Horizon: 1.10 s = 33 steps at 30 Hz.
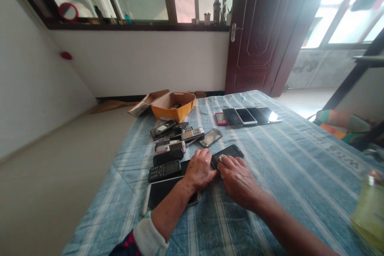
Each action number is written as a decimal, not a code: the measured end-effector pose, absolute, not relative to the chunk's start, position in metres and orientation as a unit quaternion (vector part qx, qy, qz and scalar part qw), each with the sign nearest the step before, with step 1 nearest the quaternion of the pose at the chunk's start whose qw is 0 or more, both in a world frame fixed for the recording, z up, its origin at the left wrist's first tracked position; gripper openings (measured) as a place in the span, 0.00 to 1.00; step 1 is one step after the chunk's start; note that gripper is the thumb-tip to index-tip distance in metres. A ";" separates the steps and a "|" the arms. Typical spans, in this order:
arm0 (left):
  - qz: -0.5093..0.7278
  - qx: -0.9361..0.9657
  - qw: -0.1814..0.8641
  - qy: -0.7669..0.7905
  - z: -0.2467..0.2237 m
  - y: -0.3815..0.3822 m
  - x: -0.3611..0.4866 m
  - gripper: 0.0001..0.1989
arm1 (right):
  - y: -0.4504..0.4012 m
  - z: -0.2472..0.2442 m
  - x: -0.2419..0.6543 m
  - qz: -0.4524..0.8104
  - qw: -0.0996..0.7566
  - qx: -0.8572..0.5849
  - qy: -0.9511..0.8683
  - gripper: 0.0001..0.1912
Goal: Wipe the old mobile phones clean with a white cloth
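A black smartphone (235,151) lies on the striped blue cloth in front of me, tilted slightly to the right. My right hand (238,174) presses a small crumpled white cloth (221,159) against its screen, fingers closed around the cloth. At the phone's left end, my left hand (200,170) rests with its fingers bent and seems to grip the edge. Beneath my left forearm lie a white-framed phone (160,193) and part of another dark phone. Close by on the left are a black keypad phone (164,171) and a grey touchscreen phone (211,137).
An open orange cardboard box (174,112) stands at the far left edge of the cloth. Several old phones (177,134) are heaped before it. A row of smartphones (246,116) and a red phone (221,119) lies farther right. A bottle of yellowish liquid (370,212) is at the right.
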<state>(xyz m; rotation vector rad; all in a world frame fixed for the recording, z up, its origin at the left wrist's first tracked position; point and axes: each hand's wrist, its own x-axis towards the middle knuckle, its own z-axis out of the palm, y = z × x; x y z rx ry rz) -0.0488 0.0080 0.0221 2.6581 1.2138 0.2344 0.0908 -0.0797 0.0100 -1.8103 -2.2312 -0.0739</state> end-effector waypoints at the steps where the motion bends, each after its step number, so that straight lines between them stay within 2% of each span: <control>1: 0.081 0.902 0.107 0.411 0.022 0.008 -0.049 0.15 | -0.079 0.010 0.091 -0.030 0.135 -0.625 -0.768 0.12; 10: 0.113 0.895 0.142 0.408 0.018 0.009 -0.047 0.20 | -0.060 0.001 0.111 -0.049 0.160 -0.689 -0.706 0.14; 16: 0.137 0.892 0.145 0.407 0.011 0.010 -0.047 0.19 | -0.047 0.005 0.093 -0.038 0.202 -0.624 -0.754 0.13; 21: 0.138 0.886 0.146 0.417 0.012 0.009 -0.047 0.17 | -0.031 0.014 0.082 -0.037 0.162 -0.628 -0.760 0.08; 26: 0.139 0.884 0.148 0.421 0.012 0.008 -0.047 0.19 | -0.021 0.016 0.089 -0.045 0.115 -0.668 -0.734 0.08; 33: 0.143 0.885 0.154 0.416 0.012 0.008 -0.047 0.18 | -0.023 0.018 0.088 -0.035 0.130 -0.650 -0.748 0.09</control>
